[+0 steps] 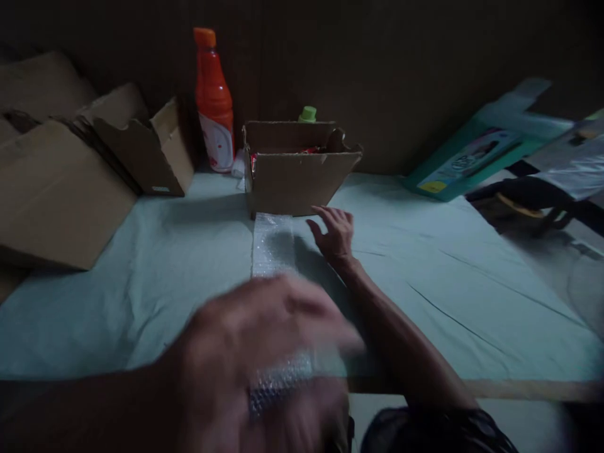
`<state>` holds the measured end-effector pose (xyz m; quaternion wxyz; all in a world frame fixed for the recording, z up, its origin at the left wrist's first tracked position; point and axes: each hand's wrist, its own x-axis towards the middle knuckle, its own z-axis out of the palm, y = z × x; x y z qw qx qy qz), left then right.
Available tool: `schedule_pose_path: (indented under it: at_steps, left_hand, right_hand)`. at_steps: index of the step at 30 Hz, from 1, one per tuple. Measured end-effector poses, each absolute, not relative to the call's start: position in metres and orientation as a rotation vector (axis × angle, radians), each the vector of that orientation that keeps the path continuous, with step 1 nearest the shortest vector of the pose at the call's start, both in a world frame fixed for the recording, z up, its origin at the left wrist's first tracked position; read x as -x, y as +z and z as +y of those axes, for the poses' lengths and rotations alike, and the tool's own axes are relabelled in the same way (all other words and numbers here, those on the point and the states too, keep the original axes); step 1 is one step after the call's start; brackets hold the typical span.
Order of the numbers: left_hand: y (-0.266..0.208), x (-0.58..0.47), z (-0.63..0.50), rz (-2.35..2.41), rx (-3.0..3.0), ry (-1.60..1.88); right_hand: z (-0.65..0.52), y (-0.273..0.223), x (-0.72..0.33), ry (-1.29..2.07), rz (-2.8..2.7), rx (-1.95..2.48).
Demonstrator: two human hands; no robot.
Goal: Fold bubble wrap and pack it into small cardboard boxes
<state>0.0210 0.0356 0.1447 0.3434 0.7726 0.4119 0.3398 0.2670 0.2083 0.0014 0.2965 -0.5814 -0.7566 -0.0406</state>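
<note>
An open cardboard box (295, 182) stands at the back middle of the table, with some red items just visible inside. From its base a strip of bubble wrap (272, 245) runs toward me and passes below my left hand. My right hand (336, 234) is open beside the box's lower right corner, fingers spread, nothing seen in it. My left hand (264, 324) is large and smeared by motion in the foreground, above the bubble wrap. Whether its fingers grip anything is not clear.
Several cardboard boxes (56, 189) lean at the left. An orange-red bottle (214, 100) stands behind, and a green cap (308, 114) shows past the box. A teal jug (472, 151) sits at the right on the pale tablecloth (472, 283). Part of a person (573, 170) shows far right.
</note>
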Motion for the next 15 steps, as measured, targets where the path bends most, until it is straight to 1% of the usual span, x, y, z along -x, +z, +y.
schedule_pose_path:
  at_steps: [1,3,6,8,11,15]
  left_hand:
    - [0.134,-0.015,0.063,1.144,-2.03,1.009]
    - [0.096,-0.008,0.122,1.316,-1.946,1.267]
    - [0.026,-0.011,0.202,1.478,-1.781,1.334]
    - [-0.008,-0.018,0.235,1.462,-1.743,1.34]
    - [-0.026,-0.026,0.261,1.432,-1.73,1.374]
    - [-0.02,-0.027,0.287,1.509,-1.704,1.377]
  right_hand:
    - [0.207,-0.005,-0.276,-0.045,-1.9,1.603]
    - [0.211,-0.015,-0.291,0.072,-1.757,1.645]
    - [0.23,-0.024,-0.297,0.219,-1.731,1.589]
    - [0.244,-0.027,-0.292,0.373,-1.669,1.512]
    - [0.258,-0.03,-0.285,0.51,-1.515,1.443]
    - [0.262,-0.036,-0.283,0.503,-1.496,1.424]
